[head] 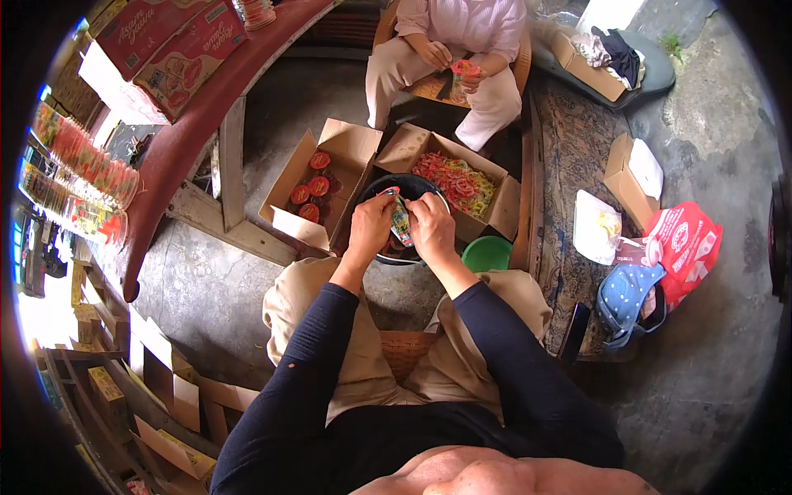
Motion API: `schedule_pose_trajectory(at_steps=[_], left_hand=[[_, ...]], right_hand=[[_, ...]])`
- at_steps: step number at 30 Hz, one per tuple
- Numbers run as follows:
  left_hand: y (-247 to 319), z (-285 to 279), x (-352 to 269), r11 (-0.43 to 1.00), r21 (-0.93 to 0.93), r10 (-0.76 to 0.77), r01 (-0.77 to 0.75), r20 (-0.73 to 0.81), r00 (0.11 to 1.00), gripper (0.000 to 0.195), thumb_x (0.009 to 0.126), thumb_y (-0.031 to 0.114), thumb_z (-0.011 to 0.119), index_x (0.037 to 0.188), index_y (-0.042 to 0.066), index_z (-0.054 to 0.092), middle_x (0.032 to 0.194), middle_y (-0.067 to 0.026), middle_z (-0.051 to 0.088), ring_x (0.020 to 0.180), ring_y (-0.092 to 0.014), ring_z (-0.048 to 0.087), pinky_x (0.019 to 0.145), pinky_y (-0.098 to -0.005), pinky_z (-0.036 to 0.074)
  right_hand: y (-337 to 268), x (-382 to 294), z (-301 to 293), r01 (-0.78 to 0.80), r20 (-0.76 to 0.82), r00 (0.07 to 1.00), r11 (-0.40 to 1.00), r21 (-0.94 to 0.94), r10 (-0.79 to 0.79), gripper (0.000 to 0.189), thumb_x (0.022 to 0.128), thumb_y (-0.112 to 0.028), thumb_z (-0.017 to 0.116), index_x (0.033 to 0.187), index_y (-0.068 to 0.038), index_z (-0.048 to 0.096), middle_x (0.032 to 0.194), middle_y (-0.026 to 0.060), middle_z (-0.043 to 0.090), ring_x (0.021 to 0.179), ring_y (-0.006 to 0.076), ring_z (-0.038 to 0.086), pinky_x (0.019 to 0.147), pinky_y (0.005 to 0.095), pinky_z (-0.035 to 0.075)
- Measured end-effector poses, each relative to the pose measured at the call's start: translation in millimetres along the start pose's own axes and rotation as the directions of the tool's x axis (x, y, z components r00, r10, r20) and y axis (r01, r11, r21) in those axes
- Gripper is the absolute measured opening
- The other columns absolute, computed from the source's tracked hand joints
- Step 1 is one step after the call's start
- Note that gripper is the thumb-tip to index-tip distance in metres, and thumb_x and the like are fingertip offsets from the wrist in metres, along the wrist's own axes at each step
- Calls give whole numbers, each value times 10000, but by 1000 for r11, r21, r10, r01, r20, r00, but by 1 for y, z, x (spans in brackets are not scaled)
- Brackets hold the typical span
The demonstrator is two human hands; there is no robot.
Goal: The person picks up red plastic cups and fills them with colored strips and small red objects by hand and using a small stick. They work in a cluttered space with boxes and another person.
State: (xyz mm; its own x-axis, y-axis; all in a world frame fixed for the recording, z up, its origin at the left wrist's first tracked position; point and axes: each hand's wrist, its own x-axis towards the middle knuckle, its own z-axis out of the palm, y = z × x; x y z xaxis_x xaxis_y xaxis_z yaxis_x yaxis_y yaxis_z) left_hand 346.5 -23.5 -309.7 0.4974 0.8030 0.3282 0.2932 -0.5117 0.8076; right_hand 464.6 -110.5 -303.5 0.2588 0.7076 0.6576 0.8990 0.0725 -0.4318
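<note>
My left hand and my right hand grip a small printed package between them. It has a red upper edge and a green and dark printed side; whether it is a plastic cup or a packet, I cannot tell. Under both hands stands a black bucket, its contents mostly hidden. To the left of the bucket, an open cardboard box holds several dark cups with red lids. Right behind the bucket, another open cardboard box is filled with red and yellow-green wrappers or lids.
A green plastic basin touches my right knee area. Opposite sits a person holding a red-topped cup. A red table with stacked cups curves along the left. On the patterned mat at right lie a phone and a red bag.
</note>
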Motion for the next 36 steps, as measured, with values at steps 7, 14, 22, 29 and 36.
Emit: schedule_pose_trajectory(at_steps=[7, 14, 22, 29, 36], left_hand=[[-8, 5, 0, 998, 60, 12, -11, -7, 1000, 181, 882, 101, 615, 1006, 4, 704, 912, -232, 676, 856, -379, 675, 729, -411, 522], [-7, 9, 1, 995, 101, 15, -16, 11, 1000, 179, 887, 119, 612, 994, 11, 707, 904, -239, 670, 862, -397, 664, 740, -439, 517], [-5, 7, 1, 992, 121, 26, -30, 34, 999, 178, 885, 121, 614, 989, 7, 701, 894, -236, 669, 855, -401, 656, 742, -462, 506], [7, 10, -6, 993, 89, 74, -74, 6, 997, 180, 866, 86, 641, 1014, 15, 716, 946, -221, 688, 901, -379, 663, 795, -420, 519], [-4, -2, 2, 990, 100, 105, -102, -29, 994, 153, 869, 84, 620, 968, 1, 702, 897, -208, 678, 868, -388, 644, 765, -449, 507]], right_hand=[[1, -2, 16, 29, 30, 999, 993, -115, -26, 163, 707, 33, 614, 857, -29, 617, 834, 110, 521, 815, 298, 565, 700, 402, 496], [4, -3, 17, -21, 22, 999, 993, -115, 24, 127, 719, 11, 617, 836, -35, 598, 844, 114, 521, 831, 305, 570, 709, 407, 500], [6, -3, 20, 21, 36, 999, 984, -177, -15, 54, 764, -43, 599, 817, -34, 596, 838, 112, 528, 821, 293, 570, 698, 395, 495], [47, 1, 27, -171, -100, 980, 985, 18, 172, 92, 772, 12, 619, 845, -39, 639, 836, 149, 577, 819, 359, 599, 693, 442, 493], [19, 2, 8, -203, -52, 976, 966, 162, 214, 126, 755, 21, 678, 856, -48, 649, 822, 113, 590, 795, 322, 616, 692, 425, 488]])
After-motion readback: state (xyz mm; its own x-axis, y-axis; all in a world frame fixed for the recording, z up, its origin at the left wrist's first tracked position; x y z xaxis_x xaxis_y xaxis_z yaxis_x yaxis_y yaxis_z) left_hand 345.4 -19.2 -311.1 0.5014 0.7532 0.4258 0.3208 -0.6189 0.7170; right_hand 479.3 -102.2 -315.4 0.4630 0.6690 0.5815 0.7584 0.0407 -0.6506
